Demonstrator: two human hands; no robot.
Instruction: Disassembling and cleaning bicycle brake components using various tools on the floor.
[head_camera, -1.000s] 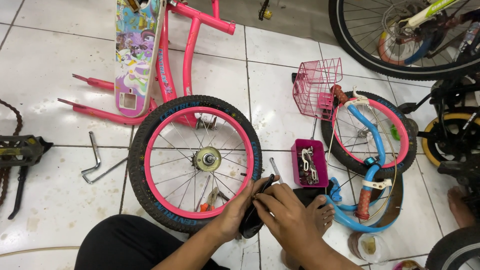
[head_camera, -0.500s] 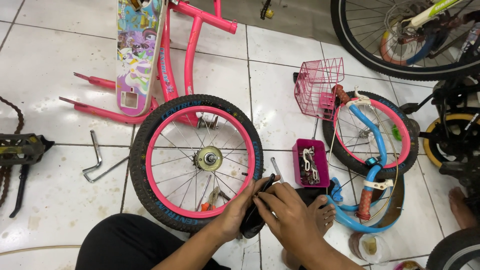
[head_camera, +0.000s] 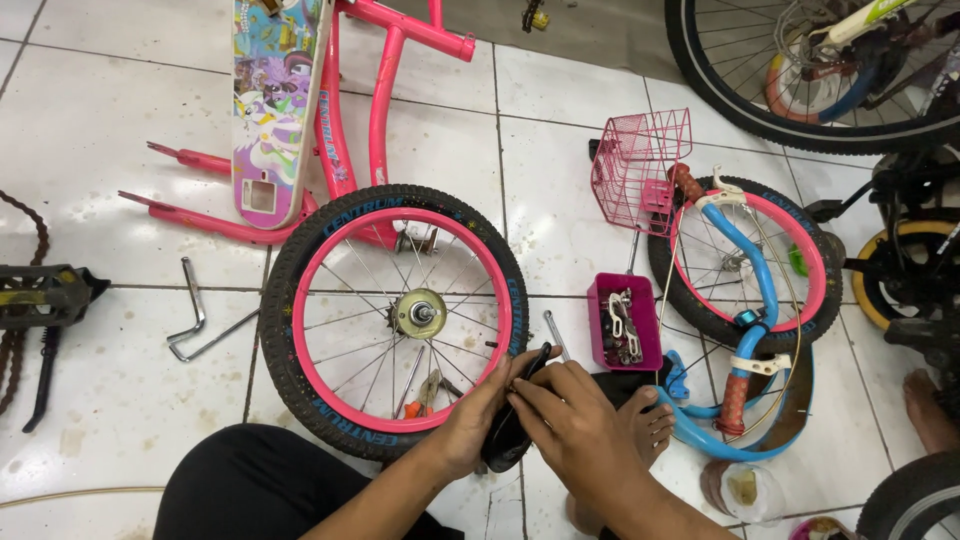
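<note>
A white tiled floor (head_camera: 90, 120) spreads under us, scattered with bicycle parts. We sit at its lower edge, a dark-trousered knee (head_camera: 250, 485) drawn up in front. Our left hand (head_camera: 470, 425) and right hand (head_camera: 575, 425) meet just below the rim of a small wheel with a pink rim and black tyre (head_camera: 395, 315), which lies flat on the tiles. Both hands are closed around a black rubbery piece (head_camera: 510, 440), the left cupping it from the side, the right pinching its upper end with fingers (head_camera: 530, 400) bent; we cannot tell exactly what the piece is. Our bare foot (head_camera: 645, 425) sits just right of the hands. A small pink tray of metal bits (head_camera: 625, 322) lies near, and a pink wire basket (head_camera: 640, 170) beyond it. A second wheel with blue handlebars (head_camera: 745, 265) rests to the right. A pink frame (head_camera: 350, 110) lies above the wheel, an angled wrench (head_camera: 195, 315) to its left.
</note>
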